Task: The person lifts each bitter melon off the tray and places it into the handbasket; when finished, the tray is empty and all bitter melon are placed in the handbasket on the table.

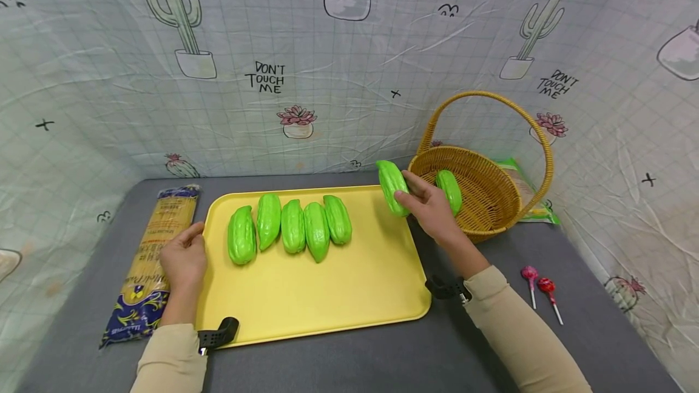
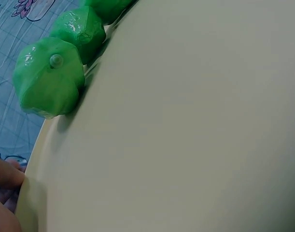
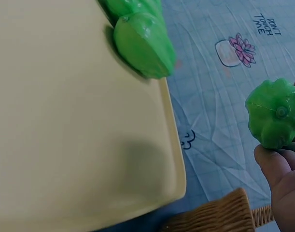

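Observation:
My right hand (image 1: 434, 211) pinches a green ridged gourd (image 1: 391, 184) between thumb and fingers, above the right end of the yellow tray (image 1: 327, 290). In the right wrist view the held gourd (image 3: 275, 113) shows its stem end, off the tray. My left hand (image 1: 185, 256) is at the tray's left rim, its fingertips touching the edge with no gourd in them. Several more green gourds (image 1: 293, 226) lie in a row on the tray's back left part. Another gourd (image 1: 449, 190) is in the wicker basket (image 1: 486, 199), just behind my right hand.
A pack of spaghetti (image 1: 155, 241) lies left of the tray, close to the left hand. The basket's tall handle (image 1: 537, 129) arches up at the back right. A green-edged packet (image 1: 537, 211) sits behind the basket. Two lollipops (image 1: 548, 287) lie on the grey table to the right.

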Demonstrator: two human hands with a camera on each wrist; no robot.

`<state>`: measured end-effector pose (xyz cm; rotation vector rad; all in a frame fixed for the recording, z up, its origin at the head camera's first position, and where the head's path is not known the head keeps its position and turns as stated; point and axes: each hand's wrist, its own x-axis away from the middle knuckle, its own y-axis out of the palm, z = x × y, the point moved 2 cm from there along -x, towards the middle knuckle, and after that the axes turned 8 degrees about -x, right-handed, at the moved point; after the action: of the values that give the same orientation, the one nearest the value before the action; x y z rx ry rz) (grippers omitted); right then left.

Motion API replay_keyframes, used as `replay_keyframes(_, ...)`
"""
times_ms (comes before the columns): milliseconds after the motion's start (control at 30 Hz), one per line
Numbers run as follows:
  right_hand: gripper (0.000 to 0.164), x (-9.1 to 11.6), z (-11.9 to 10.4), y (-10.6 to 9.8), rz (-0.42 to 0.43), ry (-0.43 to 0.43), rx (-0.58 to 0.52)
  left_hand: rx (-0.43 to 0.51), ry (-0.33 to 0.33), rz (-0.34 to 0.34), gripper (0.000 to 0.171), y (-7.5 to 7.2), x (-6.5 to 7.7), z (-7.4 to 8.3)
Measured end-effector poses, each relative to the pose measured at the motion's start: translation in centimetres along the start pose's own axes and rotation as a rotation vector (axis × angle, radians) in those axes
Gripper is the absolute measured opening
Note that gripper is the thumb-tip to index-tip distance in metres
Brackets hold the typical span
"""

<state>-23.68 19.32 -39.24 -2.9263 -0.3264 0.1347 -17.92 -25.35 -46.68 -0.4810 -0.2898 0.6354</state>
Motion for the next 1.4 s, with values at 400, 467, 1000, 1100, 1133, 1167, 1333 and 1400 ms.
replay_keyframes(400, 0.067, 0.0, 0.0, -2.1, 0.053, -0.001, -0.025, -0.012, -0.011, -0.01, 0.039, 0.0, -0.1, -0.1)
replay_keyframes(467, 0.069, 0.0, 0.0, -2.4, 0.06, 0.011, -0.031, -0.009, -0.016, -0.013, 0.039, -0.1, -0.1, -0.1)
replay_keyframes(1000, 0.073, -0.3, 1.3, -4.7, 0.133, 0.089, -0.051, -0.001, -0.016, -0.013, 0.039, -0.1, 0.1, 0.0)
replay_keyframes(1100, 0.072, -0.4, 1.4, -5.2, 0.146, 0.095, -0.079, -0.002, -0.015, -0.011, 0.038, 0.0, 0.0, -0.1)
replay_keyframes(1133, 0.072, -0.5, 1.5, -5.3, 0.151, 0.097, -0.083, -0.001, -0.015, -0.01, 0.038, 0.0, 0.0, -0.1)
replay_keyframes(1167, 0.072, -0.5, 1.5, -5.5, 0.151, 0.098, -0.088, -0.001, -0.014, -0.01, 0.038, 0.0, -0.1, -0.1)
replay_keyframes(1333, 0.072, -0.5, 1.7, -5.9, 0.156, 0.122, -0.086, 0.002, -0.009, -0.006, 0.038, 0.1, -0.1, -0.2)
replay_keyframes(1400, 0.072, -0.6, 1.8, -6.0, 0.16, 0.128, -0.087, 0.002, -0.004, -0.001, 0.038, 0.1, -0.2, -0.2)
